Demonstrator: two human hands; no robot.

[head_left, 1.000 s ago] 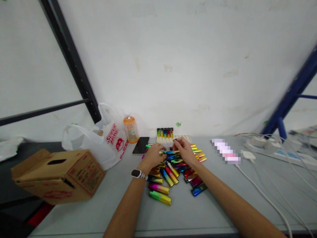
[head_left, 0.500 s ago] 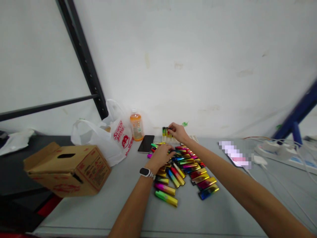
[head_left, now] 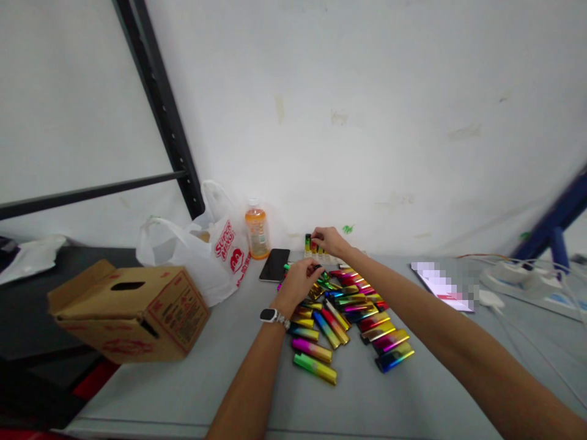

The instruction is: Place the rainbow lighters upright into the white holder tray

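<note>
My left hand [head_left: 300, 280], with a watch on its wrist, hovers over a pile of shiny two-tone lighters [head_left: 331, 325]. Its fingers are closed on a lighter with a dark end [head_left: 318, 267], mostly hidden by the hand. Farther back, my right hand [head_left: 334, 240] pinches the top of a lighter standing in a pale tray with holes; its fingers cover most of that lighter. Beside them another lighter [head_left: 307, 242] stands upright, black end up. Several more upright ones show under the right hand. My right forearm hides much of the tray.
To the left are an open cardboard box [head_left: 128, 318], a white plastic bag [head_left: 206, 269], an orange-capped-label bottle [head_left: 257, 231] and a dark phone [head_left: 275, 264]. At right lie a lit phone [head_left: 443, 286], white cables and a power strip [head_left: 527, 287]. A wall closes off the back.
My left hand has risen slightly from the pile toward the tray, a dark-ended lighter now showing at its fingertips. The right hand stays at the upright lighters. The whole view has shifted slightly.
</note>
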